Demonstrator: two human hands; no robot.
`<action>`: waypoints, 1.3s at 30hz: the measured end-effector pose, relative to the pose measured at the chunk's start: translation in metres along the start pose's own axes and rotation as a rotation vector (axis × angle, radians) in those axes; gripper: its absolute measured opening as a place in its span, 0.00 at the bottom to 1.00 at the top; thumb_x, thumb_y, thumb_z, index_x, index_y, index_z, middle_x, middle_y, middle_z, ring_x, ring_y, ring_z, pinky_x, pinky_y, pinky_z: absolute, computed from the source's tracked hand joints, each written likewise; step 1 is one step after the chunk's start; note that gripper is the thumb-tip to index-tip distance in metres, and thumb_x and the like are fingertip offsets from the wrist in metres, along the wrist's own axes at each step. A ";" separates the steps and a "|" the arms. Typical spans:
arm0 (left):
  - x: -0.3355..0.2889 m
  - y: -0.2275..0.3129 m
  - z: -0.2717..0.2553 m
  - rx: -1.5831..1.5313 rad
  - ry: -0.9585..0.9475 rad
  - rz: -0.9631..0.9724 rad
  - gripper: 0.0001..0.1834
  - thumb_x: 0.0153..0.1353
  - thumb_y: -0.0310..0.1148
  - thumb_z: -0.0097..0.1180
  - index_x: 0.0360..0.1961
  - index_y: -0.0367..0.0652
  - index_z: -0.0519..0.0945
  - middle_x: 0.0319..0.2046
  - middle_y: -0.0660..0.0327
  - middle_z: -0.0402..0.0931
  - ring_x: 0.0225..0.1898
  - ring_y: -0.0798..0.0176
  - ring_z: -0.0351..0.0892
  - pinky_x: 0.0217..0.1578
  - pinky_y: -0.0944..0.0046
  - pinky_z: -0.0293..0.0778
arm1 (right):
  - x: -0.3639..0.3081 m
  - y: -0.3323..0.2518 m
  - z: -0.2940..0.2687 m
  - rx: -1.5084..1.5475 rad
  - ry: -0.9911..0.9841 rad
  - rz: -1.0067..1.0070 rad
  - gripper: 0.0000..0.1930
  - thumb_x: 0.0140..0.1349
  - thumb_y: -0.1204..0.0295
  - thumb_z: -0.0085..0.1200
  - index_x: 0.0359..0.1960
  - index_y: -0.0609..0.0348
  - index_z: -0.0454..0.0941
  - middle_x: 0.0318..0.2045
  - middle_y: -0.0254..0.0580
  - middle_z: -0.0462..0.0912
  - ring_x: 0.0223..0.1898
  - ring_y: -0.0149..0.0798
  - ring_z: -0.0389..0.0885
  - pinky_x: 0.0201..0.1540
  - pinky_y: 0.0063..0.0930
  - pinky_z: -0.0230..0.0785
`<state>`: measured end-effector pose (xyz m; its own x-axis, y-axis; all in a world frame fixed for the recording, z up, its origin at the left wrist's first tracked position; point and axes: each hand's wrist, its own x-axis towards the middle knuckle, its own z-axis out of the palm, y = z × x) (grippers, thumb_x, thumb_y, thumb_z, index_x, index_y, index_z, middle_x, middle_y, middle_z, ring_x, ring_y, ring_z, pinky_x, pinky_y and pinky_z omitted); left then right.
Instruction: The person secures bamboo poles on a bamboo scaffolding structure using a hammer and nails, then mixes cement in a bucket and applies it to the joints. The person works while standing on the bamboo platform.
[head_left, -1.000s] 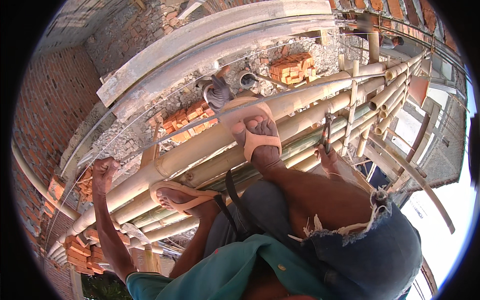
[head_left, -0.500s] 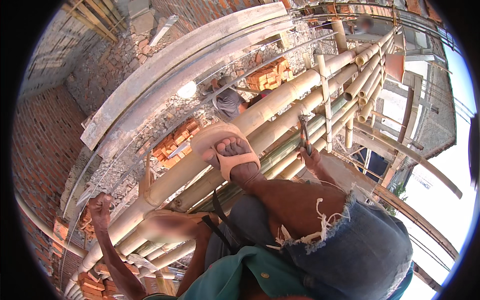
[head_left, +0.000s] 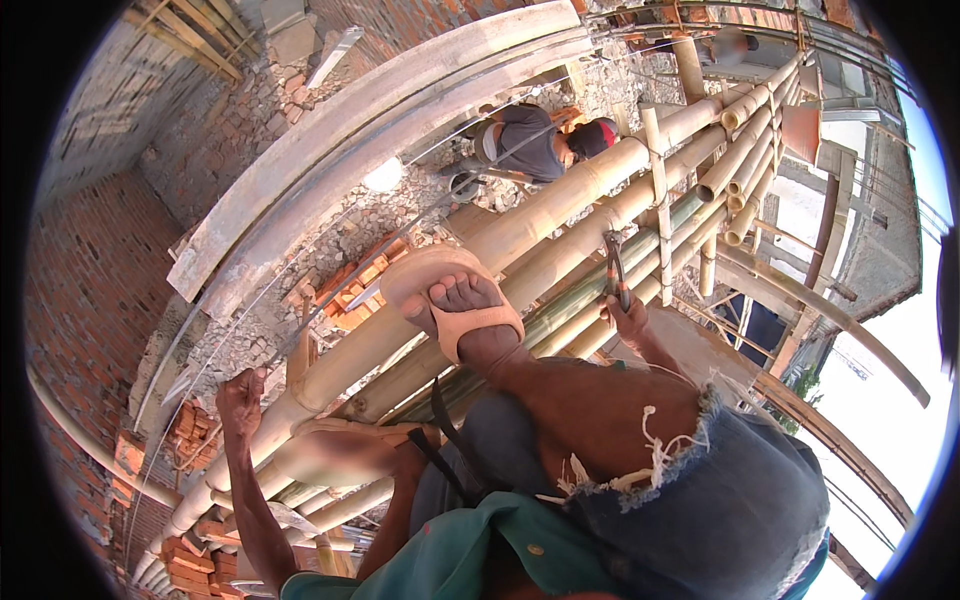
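My left hand is closed at the lower left, above the near bamboo poles. It grips the end of a long thin rod that slants away up and to the right, over the rubble below. My right hand is wrapped round the dark and orange handle of a hammer. The hammer's head points away from me, over the bundled bamboo poles. My sandalled foot rests on those poles between my two hands.
Two long planks run across beyond the poles. Below, a co-worker in a dark shirt bends beside a bucket. Stacked bricks lie on the rubble. A brick wall stands left; an upright bamboo strip crosses the poles.
My left hand has moved right and slightly up, and the rod has shifted with it. The co-worker below has moved right and shows more fully. My right hand keeps the hammer nearly in place.
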<state>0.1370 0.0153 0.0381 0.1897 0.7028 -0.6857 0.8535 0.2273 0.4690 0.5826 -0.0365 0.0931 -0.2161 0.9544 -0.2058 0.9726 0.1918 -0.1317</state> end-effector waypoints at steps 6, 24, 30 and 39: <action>0.068 0.027 0.048 0.112 -0.189 0.000 0.31 0.75 0.57 0.45 0.30 0.38 0.78 0.26 0.45 0.77 0.33 0.37 0.78 0.37 0.43 0.73 | 0.002 -0.004 -0.002 0.013 -0.002 -0.002 0.15 0.64 0.63 0.51 0.49 0.53 0.77 0.49 0.39 0.80 0.55 0.41 0.77 0.62 0.38 0.65; 0.217 0.112 0.191 0.352 -0.342 0.211 0.13 0.60 0.33 0.57 0.37 0.34 0.85 0.38 0.40 0.85 0.42 0.39 0.87 0.44 0.44 0.82 | 0.027 -0.004 -0.029 -0.030 -0.192 0.002 0.12 0.63 0.66 0.51 0.46 0.54 0.75 0.47 0.40 0.79 0.55 0.41 0.77 0.59 0.37 0.66; 0.215 0.121 0.187 0.324 -0.339 0.034 0.12 0.61 0.33 0.57 0.37 0.40 0.89 0.41 0.45 0.87 0.44 0.42 0.88 0.44 0.46 0.83 | 0.023 -0.002 -0.020 -0.068 -0.143 -0.006 0.14 0.62 0.65 0.51 0.47 0.58 0.73 0.46 0.44 0.77 0.54 0.45 0.75 0.57 0.40 0.65; 0.205 0.169 0.164 0.375 -0.379 -0.330 0.16 0.68 0.35 0.54 0.51 0.48 0.88 0.51 0.59 0.87 0.53 0.53 0.87 0.47 0.47 0.82 | 0.019 -0.002 -0.017 -0.072 -0.141 -0.010 0.17 0.61 0.68 0.53 0.49 0.64 0.72 0.48 0.52 0.75 0.57 0.52 0.73 0.61 0.44 0.63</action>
<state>0.3997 0.0872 -0.1142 -0.0127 0.3322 -0.9431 0.9957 0.0909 0.0186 0.5778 -0.0149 0.1063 -0.2311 0.9117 -0.3396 0.9728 0.2220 -0.0661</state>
